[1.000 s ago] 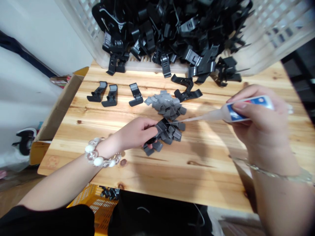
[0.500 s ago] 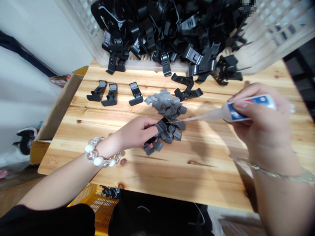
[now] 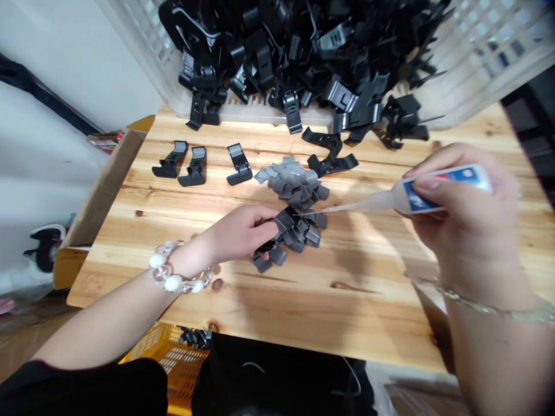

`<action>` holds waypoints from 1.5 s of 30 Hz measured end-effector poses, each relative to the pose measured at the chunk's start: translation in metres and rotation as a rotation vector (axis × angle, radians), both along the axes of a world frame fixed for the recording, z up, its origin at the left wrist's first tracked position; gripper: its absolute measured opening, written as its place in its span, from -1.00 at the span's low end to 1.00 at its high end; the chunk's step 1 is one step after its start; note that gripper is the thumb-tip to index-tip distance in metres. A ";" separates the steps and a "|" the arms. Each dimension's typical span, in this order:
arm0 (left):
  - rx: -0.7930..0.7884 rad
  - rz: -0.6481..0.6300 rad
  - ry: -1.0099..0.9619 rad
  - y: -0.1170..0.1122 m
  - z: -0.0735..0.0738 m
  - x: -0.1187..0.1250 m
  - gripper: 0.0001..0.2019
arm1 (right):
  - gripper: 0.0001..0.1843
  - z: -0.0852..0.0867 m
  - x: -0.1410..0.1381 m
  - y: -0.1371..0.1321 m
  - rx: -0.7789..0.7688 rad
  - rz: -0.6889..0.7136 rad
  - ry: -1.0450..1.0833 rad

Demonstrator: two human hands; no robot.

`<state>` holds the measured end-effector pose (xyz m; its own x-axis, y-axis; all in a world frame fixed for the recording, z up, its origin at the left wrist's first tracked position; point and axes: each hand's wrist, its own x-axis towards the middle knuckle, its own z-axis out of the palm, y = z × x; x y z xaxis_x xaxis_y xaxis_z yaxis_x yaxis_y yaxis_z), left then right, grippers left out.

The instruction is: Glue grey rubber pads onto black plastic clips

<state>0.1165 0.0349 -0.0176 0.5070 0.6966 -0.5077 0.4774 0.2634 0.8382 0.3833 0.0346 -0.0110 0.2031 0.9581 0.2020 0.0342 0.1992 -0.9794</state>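
My left hand (image 3: 243, 232) pinches a black plastic clip (image 3: 286, 220) over the pile of small grey pads (image 3: 299, 236). Part of the clip is hidden by my fingers. My right hand (image 3: 463, 202) is wrapped round a glue bottle (image 3: 418, 195) with a blue and white label and a long thin nozzle. The nozzle's tip points left and reaches the upper end of the clip; whether it touches is too fine to tell. Another heap of grey pads (image 3: 292, 180) lies just beyond. Three clips, one of them a black clip (image 3: 239, 165), rest apart to the left.
A white plastic basket (image 3: 173, 107) full of black clips (image 3: 277, 52) stands at the back of the wooden table (image 3: 182, 202). Some clips (image 3: 332, 153) spill out in front of it. A cardboard box (image 3: 104, 179) stands off the left edge; a yellow crate (image 3: 173, 364) sits below the front.
The glue bottle and my right hand have shifted very slightly to the right. My left hand and the clip stay in place.
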 end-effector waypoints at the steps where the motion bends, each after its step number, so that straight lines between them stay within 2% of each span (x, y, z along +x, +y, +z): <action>1: -0.001 -0.001 0.000 0.000 0.000 0.000 -0.73 | -0.89 0.000 0.000 0.000 0.002 0.000 -0.001; 17: 0.001 -0.016 0.018 0.001 0.003 0.001 -0.73 | -0.89 -0.008 0.004 0.003 0.051 0.011 -0.010; 45: 0.011 -0.008 0.012 0.001 0.001 0.001 -0.72 | -0.88 -0.003 -0.002 -0.001 0.017 0.004 -0.013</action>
